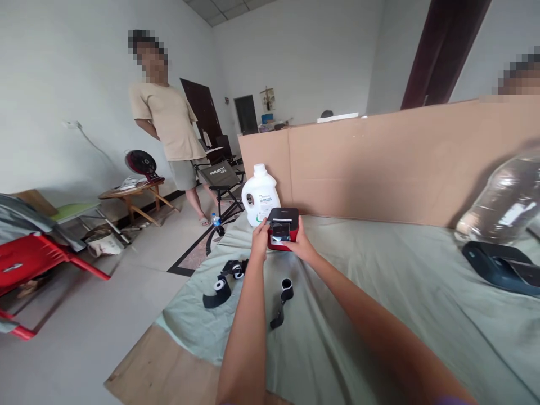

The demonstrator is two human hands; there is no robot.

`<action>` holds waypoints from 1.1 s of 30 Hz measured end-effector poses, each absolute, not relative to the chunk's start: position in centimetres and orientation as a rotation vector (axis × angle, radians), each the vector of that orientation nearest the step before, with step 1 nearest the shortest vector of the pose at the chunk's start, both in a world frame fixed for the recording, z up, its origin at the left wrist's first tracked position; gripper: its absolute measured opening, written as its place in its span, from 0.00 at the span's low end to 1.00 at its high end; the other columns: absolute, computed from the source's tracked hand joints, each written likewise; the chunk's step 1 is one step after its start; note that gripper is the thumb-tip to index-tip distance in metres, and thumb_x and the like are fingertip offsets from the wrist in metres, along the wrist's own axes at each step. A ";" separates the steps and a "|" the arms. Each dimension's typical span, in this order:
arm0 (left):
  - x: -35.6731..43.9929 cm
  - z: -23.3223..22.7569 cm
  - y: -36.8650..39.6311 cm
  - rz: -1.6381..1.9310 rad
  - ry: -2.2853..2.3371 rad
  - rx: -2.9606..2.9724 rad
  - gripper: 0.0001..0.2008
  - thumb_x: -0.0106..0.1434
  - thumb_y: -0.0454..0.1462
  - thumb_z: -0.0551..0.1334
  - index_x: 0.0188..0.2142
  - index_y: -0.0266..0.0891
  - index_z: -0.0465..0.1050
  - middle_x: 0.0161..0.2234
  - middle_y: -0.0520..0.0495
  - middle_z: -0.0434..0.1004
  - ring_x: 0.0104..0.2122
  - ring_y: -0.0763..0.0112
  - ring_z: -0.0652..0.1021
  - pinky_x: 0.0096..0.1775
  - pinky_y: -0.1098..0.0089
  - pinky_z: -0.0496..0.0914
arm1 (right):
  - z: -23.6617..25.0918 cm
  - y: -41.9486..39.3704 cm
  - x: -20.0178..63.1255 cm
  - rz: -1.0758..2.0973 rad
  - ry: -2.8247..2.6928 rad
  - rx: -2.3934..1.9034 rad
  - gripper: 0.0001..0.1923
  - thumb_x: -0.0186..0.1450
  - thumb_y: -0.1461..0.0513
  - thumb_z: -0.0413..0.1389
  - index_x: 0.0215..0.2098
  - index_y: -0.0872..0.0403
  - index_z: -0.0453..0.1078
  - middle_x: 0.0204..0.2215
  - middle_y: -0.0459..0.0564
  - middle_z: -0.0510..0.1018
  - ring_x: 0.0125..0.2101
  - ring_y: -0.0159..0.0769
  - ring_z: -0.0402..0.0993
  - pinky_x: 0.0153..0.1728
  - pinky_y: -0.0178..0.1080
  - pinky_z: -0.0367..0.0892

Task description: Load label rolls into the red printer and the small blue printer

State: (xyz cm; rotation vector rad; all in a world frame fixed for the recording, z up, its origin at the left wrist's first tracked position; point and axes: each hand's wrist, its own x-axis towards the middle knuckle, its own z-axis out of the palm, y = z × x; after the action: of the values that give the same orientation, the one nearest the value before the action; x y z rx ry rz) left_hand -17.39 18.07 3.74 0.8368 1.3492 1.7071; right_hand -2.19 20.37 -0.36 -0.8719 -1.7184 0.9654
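Both my hands are at the far part of the cloth, around a small red-and-black label printer [283,220]. My left hand [259,237] grips its left side, and my right hand [302,243] holds the right side with the thumb at the front. A dark glossy panel and a light strip show on the printer's front. Just behind it stands a white jug with a handle [262,197], capped and upright. Nearer to me lies a partly unwound black roll [287,288]. To the left of my left forearm are more black rolls [220,292] with white cores.
A green cloth [363,315] covers the table, backed by a tall cardboard panel [337,169]. At right lie a dark device [502,267] and a clear plastic-wrapped bundle [502,197]. A person [169,124] stands beyond the table at left; another is partly visible at far right.
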 end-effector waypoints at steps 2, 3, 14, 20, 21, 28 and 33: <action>-14.8 6.1 17.2 1.685 1.301 1.021 0.21 0.65 0.32 0.59 0.56 0.39 0.75 0.60 0.47 0.75 0.63 0.63 0.71 0.64 0.61 0.63 | 1.4 19.0 0.8 0.887 -1.630 -0.852 0.66 0.54 0.53 0.68 0.74 0.52 0.27 0.70 0.61 0.55 0.68 0.50 0.54 0.67 0.53 0.51; -13.1 7.2 16.3 1.669 1.271 1.129 0.21 0.65 0.32 0.58 0.57 0.40 0.75 0.60 0.48 0.74 0.64 0.63 0.69 0.66 0.62 0.61 | 2.5 18.0 2.7 0.846 -1.598 -0.833 0.66 0.54 0.52 0.67 0.74 0.53 0.27 0.70 0.62 0.55 0.68 0.50 0.55 0.67 0.52 0.51; 5.3 1.9 -2.0 1.468 1.021 1.471 0.33 0.69 0.41 0.57 0.71 0.44 0.51 0.72 0.48 0.52 0.70 0.62 0.57 0.69 0.62 0.55 | 0.9 -0.7 22.3 0.485 -1.609 -1.170 0.61 0.52 0.50 0.67 0.73 0.42 0.34 0.68 0.58 0.58 0.65 0.60 0.61 0.65 0.60 0.57; 6.0 -0.8 -3.6 1.426 1.062 1.503 0.34 0.70 0.46 0.57 0.72 0.44 0.50 0.72 0.46 0.52 0.70 0.61 0.56 0.70 0.61 0.54 | -2.6 -2.2 23.6 0.420 -1.647 -1.183 0.58 0.55 0.50 0.66 0.70 0.24 0.31 0.69 0.46 0.58 0.65 0.60 0.61 0.63 0.59 0.62; 6.1 -1.0 -3.5 1.426 1.054 1.489 0.35 0.70 0.47 0.56 0.72 0.43 0.49 0.72 0.46 0.51 0.71 0.61 0.56 0.70 0.61 0.53 | -2.9 -2.1 23.6 0.399 -1.644 -1.174 0.57 0.56 0.49 0.66 0.71 0.27 0.33 0.69 0.48 0.58 0.65 0.61 0.61 0.63 0.61 0.62; 5.9 -2.2 -2.6 1.461 1.055 1.514 0.30 0.71 0.49 0.54 0.68 0.42 0.59 0.70 0.45 0.56 0.70 0.59 0.58 0.69 0.60 0.53 | -4.1 -1.8 23.9 0.314 -1.651 -1.156 0.53 0.59 0.49 0.64 0.73 0.49 0.40 0.66 0.64 0.62 0.61 0.62 0.66 0.59 0.64 0.64; 5.0 -1.2 -1.6 1.464 1.050 1.581 0.19 0.73 0.48 0.50 0.52 0.41 0.72 0.60 0.42 0.72 0.61 0.59 0.71 0.63 0.59 0.62 | -3.9 -1.8 24.2 0.267 -1.671 -1.184 0.48 0.58 0.52 0.64 0.70 0.48 0.46 0.62 0.61 0.66 0.59 0.59 0.68 0.57 0.61 0.66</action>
State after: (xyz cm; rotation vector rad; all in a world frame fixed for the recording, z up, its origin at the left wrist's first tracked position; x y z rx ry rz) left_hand 5.01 -1.59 -1.24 1.5807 1.0495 1.4635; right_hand 24.22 -1.78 -3.86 -1.1844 -1.6708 0.2669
